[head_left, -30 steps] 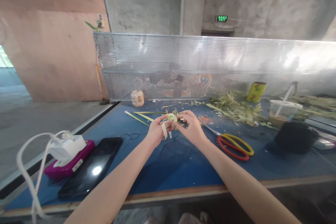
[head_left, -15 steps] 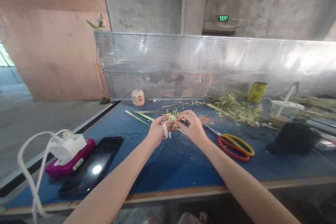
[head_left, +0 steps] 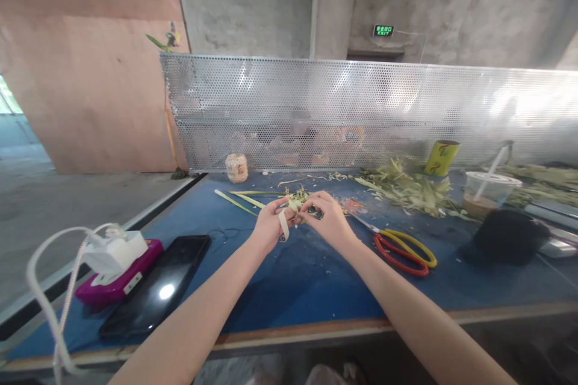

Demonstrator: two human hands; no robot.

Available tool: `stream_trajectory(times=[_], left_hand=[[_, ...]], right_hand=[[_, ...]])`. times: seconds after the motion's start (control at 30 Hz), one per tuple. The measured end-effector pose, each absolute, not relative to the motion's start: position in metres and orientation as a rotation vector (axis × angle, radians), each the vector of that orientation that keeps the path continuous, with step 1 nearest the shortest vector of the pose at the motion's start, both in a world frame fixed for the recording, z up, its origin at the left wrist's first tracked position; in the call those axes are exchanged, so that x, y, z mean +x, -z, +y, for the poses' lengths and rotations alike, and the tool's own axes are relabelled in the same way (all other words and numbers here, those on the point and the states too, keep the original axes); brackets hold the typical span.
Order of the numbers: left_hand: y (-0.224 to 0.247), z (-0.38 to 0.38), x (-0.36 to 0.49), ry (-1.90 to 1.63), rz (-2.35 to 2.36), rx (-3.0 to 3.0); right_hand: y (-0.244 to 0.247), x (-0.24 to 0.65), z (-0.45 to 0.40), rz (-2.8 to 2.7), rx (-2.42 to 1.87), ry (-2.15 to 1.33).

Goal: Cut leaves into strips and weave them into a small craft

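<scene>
My left hand (head_left: 271, 225) is closed around a small pale green piece of plant leaf, with a flat cream strip (head_left: 283, 225) looping down over its fingers. Thumb and forefinger of my right hand (head_left: 327, 216) pinch the same leaf piece (head_left: 294, 206) from the other side; its exact shape is partly covered by the fingers. Just behind the hands lie small green plant scraps (head_left: 298, 194). Green stalks (head_left: 237, 201) rest to the left of them. Scissors (head_left: 401, 249) with one red and one yellow handle lie to the right of my right hand.
A black phone (head_left: 158, 286) and a purple power strip (head_left: 117, 286) with a white charger sit at the left. Cream twine (head_left: 237, 168) stands at the back. Leaf husks (head_left: 406, 189), a yellow tube (head_left: 442, 158), a plastic cup (head_left: 492, 186) and a black object (head_left: 506, 237) occupy the right.
My right fingertips have shifted slightly, and the leaf piece has turned a little between the hands. The cream strip hangs a bit differently over the left fingers.
</scene>
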State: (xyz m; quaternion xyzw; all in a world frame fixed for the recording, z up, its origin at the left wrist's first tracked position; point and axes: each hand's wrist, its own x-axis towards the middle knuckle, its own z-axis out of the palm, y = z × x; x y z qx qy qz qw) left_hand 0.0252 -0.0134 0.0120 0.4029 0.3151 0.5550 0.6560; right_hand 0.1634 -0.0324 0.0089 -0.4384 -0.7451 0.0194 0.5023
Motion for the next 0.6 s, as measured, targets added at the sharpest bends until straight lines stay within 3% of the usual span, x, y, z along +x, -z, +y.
stream_trajectory(times=[0.17,0.37,0.6], left_hand=[[-0.014,-0.011,0.023,-1.312,0.709,0.825],[-0.014,-0.008,0.023,-1.332,0.694,0.728],[-0.013,-0.007,0.025,-1.301,0.639,0.718]], right_hand=[[-0.015,0.162,-0.041,-1.828,-1.149,0.05],[-0.012,0.161,-0.04,-2.038,-1.589,-0.201],[0.001,0.161,-0.028,-1.882,-1.304,-0.525]])
